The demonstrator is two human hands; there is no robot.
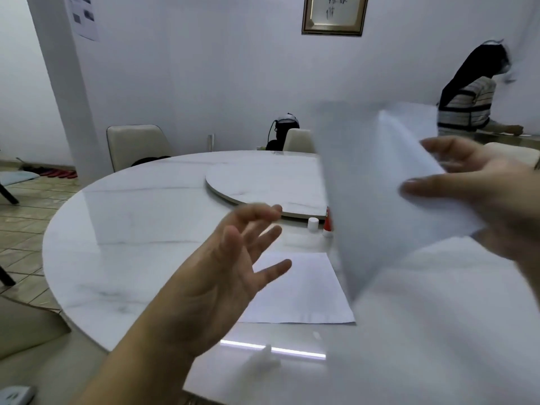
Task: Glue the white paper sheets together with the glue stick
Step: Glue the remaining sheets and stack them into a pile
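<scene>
At right of frame the right hand (467, 182) pinches a raised sheet (380, 185), thumb in front, fingers behind; it is blurred and bowing. The left hand (233, 258) hovers at centre, fingers spread, holding nothing. A second sheet (301, 290) lies flat on the table (131, 229); the glue stick (328, 222) and its cap (313, 224) stand just beyond. Paper this light flops and creases, so I'd grip opposite edges.

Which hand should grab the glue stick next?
Probably the left hand: it is open, holds nothing, and hovers near the glue stick. The right hand is busy holding the lifted paper sheet.
</scene>
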